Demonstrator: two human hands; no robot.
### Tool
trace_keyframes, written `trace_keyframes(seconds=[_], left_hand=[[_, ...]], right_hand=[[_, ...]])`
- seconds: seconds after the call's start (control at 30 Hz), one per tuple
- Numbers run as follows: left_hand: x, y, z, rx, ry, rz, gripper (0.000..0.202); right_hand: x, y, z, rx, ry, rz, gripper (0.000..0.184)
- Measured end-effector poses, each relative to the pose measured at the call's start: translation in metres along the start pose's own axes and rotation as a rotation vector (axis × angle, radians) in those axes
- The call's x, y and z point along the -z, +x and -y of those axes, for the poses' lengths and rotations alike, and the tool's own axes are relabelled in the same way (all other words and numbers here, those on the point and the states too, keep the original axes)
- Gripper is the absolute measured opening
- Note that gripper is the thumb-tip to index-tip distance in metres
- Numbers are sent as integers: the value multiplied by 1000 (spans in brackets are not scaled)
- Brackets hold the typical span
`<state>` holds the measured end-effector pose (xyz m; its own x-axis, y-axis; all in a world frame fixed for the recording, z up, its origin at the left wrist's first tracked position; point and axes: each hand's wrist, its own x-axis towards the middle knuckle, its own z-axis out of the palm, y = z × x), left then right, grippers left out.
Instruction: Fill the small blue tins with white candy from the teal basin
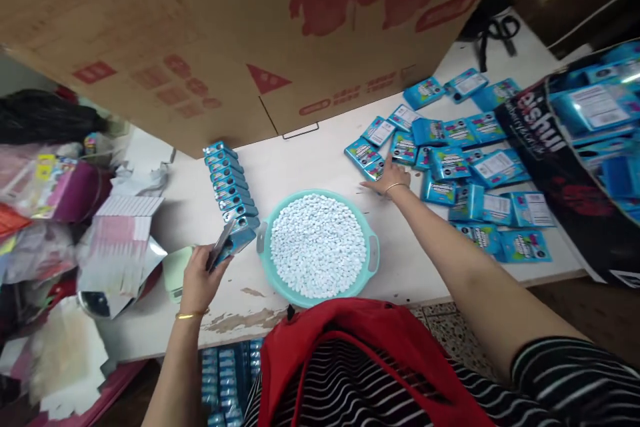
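Observation:
My left hand [203, 280] is closed on a small blue box [242, 239] with a thin dark edge along its near side. This box is tilted at the near end of a row of similar blue boxes [231, 180]. My right hand [393, 178] reaches to the right side of the table, thumb and forefinger stretched apart. Its fingertips are at a blue printed box [366, 157] on the edge of a loose heap of blue boxes [450, 163]. Between my hands stands a turquoise basin [373, 253] full of small white pellet-like sweets [317, 247].
A large cardboard box [225, 47] stands along the back of the white table [300, 157]. A black printed bag [565, 167] with more blue boxes lies at right, and scissors [500, 30] lie behind. Stacked cards [120, 240] and a pale green scale [176, 270] are at left.

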<state>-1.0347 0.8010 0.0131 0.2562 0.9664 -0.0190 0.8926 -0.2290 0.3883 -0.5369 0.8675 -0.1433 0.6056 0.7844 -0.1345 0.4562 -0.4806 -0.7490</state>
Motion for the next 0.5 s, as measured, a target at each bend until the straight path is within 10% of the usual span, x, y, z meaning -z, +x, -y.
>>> trace_keyframes(seconds=[0.23,0.5], left_hand=[[-63,10,65,97,-31,209,28],[-82,16,56,216,5,-74,65]], right_hand=[[11,-37,-14,-58,-83,29,85],[64,-103,-13,-220,443,111,64]])
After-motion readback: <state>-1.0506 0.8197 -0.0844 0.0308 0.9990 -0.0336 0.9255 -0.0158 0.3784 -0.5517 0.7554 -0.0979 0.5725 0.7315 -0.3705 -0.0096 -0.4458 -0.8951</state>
